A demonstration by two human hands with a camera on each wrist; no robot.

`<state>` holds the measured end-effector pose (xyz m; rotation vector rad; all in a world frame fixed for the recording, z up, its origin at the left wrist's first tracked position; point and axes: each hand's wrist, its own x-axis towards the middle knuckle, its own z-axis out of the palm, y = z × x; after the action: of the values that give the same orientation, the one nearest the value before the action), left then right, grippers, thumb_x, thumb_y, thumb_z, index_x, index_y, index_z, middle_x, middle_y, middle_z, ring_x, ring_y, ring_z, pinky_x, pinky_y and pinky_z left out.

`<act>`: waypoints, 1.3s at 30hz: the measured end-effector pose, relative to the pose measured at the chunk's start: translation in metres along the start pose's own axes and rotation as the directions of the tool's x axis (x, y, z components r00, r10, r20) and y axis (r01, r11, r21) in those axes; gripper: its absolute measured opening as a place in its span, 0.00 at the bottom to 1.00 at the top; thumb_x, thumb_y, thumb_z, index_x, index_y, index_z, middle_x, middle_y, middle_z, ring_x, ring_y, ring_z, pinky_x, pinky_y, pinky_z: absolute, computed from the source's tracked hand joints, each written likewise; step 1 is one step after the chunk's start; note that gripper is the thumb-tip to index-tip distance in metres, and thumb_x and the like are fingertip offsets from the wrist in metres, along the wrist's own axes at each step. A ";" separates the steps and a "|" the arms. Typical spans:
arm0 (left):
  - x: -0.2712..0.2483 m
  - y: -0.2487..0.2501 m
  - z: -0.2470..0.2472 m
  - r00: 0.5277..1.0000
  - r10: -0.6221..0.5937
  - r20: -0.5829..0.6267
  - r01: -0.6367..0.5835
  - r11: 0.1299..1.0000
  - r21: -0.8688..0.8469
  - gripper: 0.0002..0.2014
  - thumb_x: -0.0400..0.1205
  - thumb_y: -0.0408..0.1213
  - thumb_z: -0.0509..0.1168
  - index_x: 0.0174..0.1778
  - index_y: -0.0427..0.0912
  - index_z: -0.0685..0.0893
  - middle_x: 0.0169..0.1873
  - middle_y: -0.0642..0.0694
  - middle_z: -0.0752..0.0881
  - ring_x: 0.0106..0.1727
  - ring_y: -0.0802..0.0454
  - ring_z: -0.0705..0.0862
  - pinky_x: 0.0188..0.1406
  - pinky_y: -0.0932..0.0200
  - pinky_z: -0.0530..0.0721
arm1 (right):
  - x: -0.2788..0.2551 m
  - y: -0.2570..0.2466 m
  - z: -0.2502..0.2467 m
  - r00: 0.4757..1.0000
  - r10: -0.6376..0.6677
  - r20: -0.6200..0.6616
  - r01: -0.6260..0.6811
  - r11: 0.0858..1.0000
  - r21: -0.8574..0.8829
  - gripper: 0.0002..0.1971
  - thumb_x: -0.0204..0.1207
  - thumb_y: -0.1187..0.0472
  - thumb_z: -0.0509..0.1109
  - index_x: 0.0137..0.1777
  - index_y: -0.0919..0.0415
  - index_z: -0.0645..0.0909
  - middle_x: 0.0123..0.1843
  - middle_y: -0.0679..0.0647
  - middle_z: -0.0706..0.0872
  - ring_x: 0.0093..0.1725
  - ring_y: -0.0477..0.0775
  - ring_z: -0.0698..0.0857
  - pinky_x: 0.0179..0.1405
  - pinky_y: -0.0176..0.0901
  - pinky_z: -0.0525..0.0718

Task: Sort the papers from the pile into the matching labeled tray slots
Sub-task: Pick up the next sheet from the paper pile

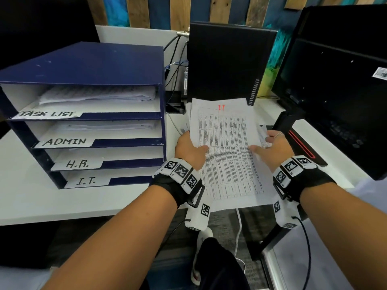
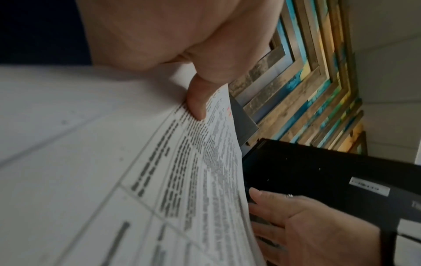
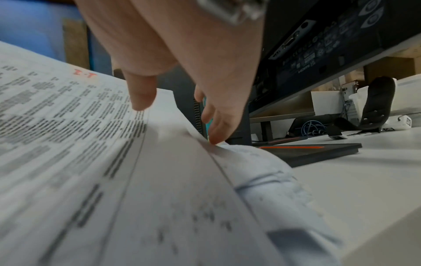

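Left hand [image 1: 189,148] pinches the I.T. sheet [image 1: 226,149] edge, thumb on top. Right hand [image 1: 272,146] fingers spread, thumb on sheet, fingertips touching pile [image 3: 262,162] beneath.

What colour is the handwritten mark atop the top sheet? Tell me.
Red, on the white printed top sheet; the head view shows it best.

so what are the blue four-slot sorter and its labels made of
The dark blue four-slot sorter looks like matte card or board, perhaps plastic-coated: thin flat walls with white inner faces. Its white hand-lettered labels look like plain paper strips, with uneven cut edges and marker writing.
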<state>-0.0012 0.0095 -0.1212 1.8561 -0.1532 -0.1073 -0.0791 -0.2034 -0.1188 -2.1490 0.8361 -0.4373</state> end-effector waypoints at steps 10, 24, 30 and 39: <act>-0.017 0.061 -0.038 0.938 0.338 -0.077 -0.347 0.905 -0.247 0.20 0.79 0.23 0.70 0.63 0.47 0.82 0.52 0.57 0.86 0.49 0.69 0.84 0.42 0.76 0.84 | -0.009 -0.043 -0.041 0.958 -0.188 -0.215 0.251 0.915 0.317 0.22 0.67 0.54 0.86 0.59 0.57 0.85 0.52 0.51 0.92 0.49 0.50 0.91 0.55 0.56 0.90; -0.019 0.078 -0.045 0.888 0.427 -0.170 -0.453 0.876 -0.168 0.12 0.87 0.42 0.64 0.64 0.44 0.84 0.51 0.59 0.87 0.49 0.69 0.84 0.39 0.81 0.78 | -0.038 -0.075 -0.043 0.894 -0.398 -0.207 0.448 0.812 0.373 0.12 0.73 0.60 0.82 0.56 0.51 0.89 0.52 0.47 0.92 0.54 0.51 0.91 0.58 0.60 0.89; -0.017 0.083 -0.043 0.873 0.431 -0.229 -0.467 0.874 -0.133 0.10 0.85 0.35 0.66 0.62 0.42 0.85 0.54 0.54 0.88 0.52 0.60 0.85 0.43 0.73 0.82 | -0.025 -0.072 -0.044 0.937 -0.311 -0.161 0.348 0.871 0.345 0.15 0.68 0.67 0.84 0.52 0.53 0.88 0.56 0.54 0.92 0.54 0.58 0.91 0.56 0.65 0.89; -0.028 0.086 -0.048 0.863 0.456 -0.216 -0.494 0.850 -0.179 0.09 0.84 0.40 0.68 0.59 0.51 0.79 0.45 0.66 0.83 0.46 0.78 0.81 0.40 0.80 0.79 | -0.034 -0.076 -0.061 0.928 -0.314 -0.200 0.372 0.793 0.481 0.15 0.72 0.64 0.82 0.55 0.48 0.89 0.56 0.48 0.93 0.57 0.54 0.91 0.59 0.67 0.88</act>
<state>-0.0256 0.0349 -0.0251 1.5376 -0.4639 0.3644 -0.1046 -0.1756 -0.0226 -1.7725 0.3160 -0.8704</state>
